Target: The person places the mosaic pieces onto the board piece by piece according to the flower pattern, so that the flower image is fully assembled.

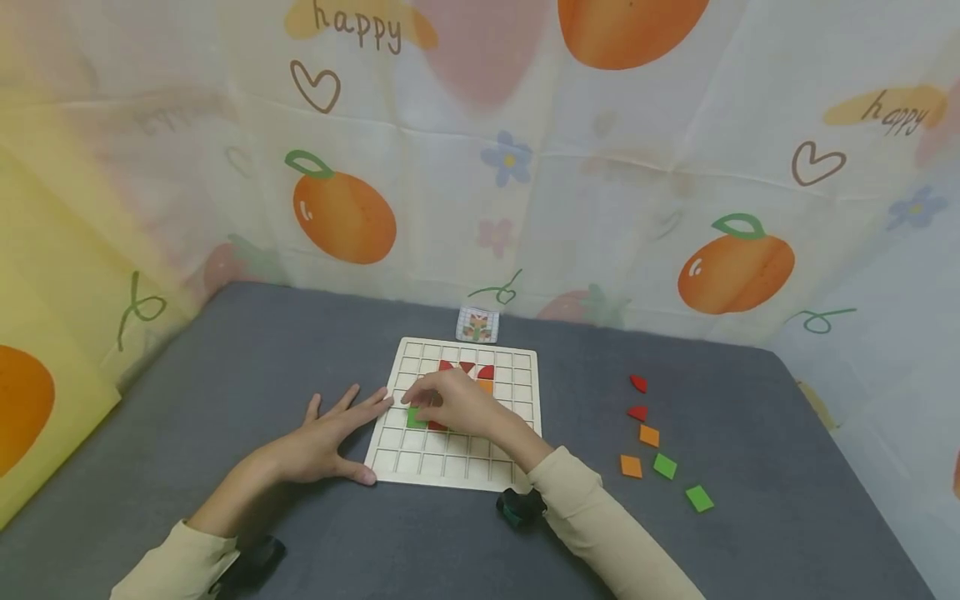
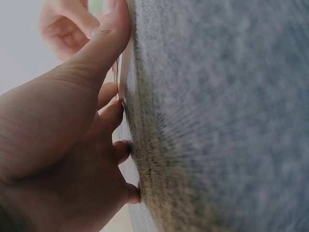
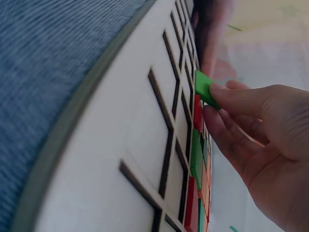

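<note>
My right hand (image 1: 453, 402) is over the pale gridded board (image 1: 397, 462), its thumb and fingers pinching a green square tile (image 3: 205, 87). In the right wrist view one edge of that tile is down at the grid, beside a red tile (image 3: 198, 111). Along the board's left edge lies my left hand (image 1: 322, 442), fingers spread, with thumb and fingertips touching the rim. Red pieces (image 1: 486, 372) and an orange tile (image 1: 486, 386) sit in the grid's upper middle. My right hand hides part of the pattern from the head view.
Right of the board lie loose pieces: two red ones (image 1: 638, 383), two orange squares (image 1: 631, 467) and two green squares (image 1: 699, 498). A small card with a printed pattern (image 1: 477, 325) lies behind the board. Fruit-printed cloth (image 1: 600, 208) hangs along the grey table's back edge.
</note>
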A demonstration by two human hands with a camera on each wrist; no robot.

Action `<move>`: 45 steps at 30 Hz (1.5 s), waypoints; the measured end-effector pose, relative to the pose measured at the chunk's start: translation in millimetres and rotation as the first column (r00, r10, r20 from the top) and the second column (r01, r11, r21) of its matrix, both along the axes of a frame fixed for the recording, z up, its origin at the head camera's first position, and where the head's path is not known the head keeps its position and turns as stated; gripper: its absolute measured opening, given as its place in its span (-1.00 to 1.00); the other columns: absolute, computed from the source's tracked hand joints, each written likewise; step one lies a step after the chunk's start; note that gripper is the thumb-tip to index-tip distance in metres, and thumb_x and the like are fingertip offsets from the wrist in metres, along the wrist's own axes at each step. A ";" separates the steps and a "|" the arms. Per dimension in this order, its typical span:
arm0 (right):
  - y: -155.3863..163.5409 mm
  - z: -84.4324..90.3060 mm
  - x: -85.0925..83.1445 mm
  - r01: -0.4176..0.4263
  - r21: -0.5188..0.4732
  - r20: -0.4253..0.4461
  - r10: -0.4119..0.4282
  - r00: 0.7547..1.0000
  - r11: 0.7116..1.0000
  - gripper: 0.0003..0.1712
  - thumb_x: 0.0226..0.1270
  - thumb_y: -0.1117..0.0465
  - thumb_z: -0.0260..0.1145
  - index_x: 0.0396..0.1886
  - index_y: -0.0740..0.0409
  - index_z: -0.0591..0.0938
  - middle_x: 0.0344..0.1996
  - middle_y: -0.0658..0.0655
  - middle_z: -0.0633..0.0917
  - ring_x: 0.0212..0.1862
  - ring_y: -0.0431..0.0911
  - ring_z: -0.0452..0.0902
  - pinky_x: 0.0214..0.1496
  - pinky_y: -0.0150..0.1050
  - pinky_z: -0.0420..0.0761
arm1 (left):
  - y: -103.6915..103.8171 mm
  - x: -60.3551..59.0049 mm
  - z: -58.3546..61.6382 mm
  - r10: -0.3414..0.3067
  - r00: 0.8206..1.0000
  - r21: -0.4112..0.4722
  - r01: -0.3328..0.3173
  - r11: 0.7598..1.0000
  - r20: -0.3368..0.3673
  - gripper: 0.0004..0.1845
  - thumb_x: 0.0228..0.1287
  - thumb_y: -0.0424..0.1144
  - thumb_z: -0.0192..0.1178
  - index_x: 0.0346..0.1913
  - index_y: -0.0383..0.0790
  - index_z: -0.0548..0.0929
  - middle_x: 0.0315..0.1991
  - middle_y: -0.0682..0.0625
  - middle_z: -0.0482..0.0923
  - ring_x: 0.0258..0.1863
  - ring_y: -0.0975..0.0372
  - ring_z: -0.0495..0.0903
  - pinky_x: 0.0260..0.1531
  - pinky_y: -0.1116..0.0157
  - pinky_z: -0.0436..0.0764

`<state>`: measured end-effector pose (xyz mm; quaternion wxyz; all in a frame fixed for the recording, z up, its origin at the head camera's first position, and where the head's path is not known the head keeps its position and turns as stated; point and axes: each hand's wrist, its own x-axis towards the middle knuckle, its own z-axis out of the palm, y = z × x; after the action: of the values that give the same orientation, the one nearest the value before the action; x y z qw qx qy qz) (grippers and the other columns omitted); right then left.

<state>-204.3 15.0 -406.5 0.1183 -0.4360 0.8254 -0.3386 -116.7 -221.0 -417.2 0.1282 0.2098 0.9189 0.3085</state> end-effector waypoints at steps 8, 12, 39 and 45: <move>-3.6 -3.1 0.2 0.019 0.048 -0.016 -0.018 1.000 0.999 -0.73 0.27 0.32 0.39 -0.03 0.16 0.72 -0.19 0.04 0.76 -0.19 -0.26 0.66 -0.13 -0.49 0.55 | -2.3 -0.1 -2.5 0.003 1.000 -0.002 -0.003 1.000 -0.005 0.13 -0.07 0.19 0.43 0.54 -0.13 0.13 0.56 -0.16 -0.06 0.49 -0.30 -0.30 0.17 -0.42 -0.50; -3.9 -3.7 1.1 0.032 0.059 -0.020 -0.031 0.999 0.998 -0.74 0.27 0.33 0.39 -0.04 0.16 0.72 -0.20 0.04 0.75 -0.20 -0.26 0.65 -0.14 -0.50 0.55 | -1.8 -0.7 -3.2 0.001 1.000 -0.002 -0.001 1.000 -0.012 0.13 -0.07 0.20 0.42 0.54 -0.14 0.14 0.56 -0.17 -0.06 0.49 -0.31 -0.29 0.16 -0.42 -0.49; 18.6 11.3 9.4 0.070 0.036 -0.055 -0.068 0.996 0.997 -0.74 0.30 0.35 0.35 -0.02 0.18 0.72 -0.19 0.03 0.76 -0.19 -0.27 0.63 -0.09 -0.43 0.57 | 1.4 -1.1 -1.7 0.010 1.000 -0.017 -0.010 1.000 -0.004 0.12 -0.07 0.19 0.44 0.53 -0.15 0.16 0.55 -0.19 -0.04 0.48 -0.31 -0.26 0.17 -0.42 -0.47; 41.2 14.5 8.7 0.076 0.007 -0.094 -0.075 0.993 0.997 -0.77 0.30 0.35 0.35 -0.05 0.22 0.71 -0.20 0.07 0.75 -0.16 -0.17 0.63 -0.07 -0.29 0.61 | 0.9 -1.9 -2.8 0.014 1.000 -0.021 -0.014 1.000 -0.001 0.12 -0.07 0.19 0.45 0.53 -0.14 0.15 0.55 -0.18 -0.04 0.49 -0.31 -0.26 0.17 -0.42 -0.48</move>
<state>-195.5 56.2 -392.0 0.0689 -0.4194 0.8477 -0.3174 -118.7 -220.2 -420.0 0.1277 0.2020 0.9236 0.2996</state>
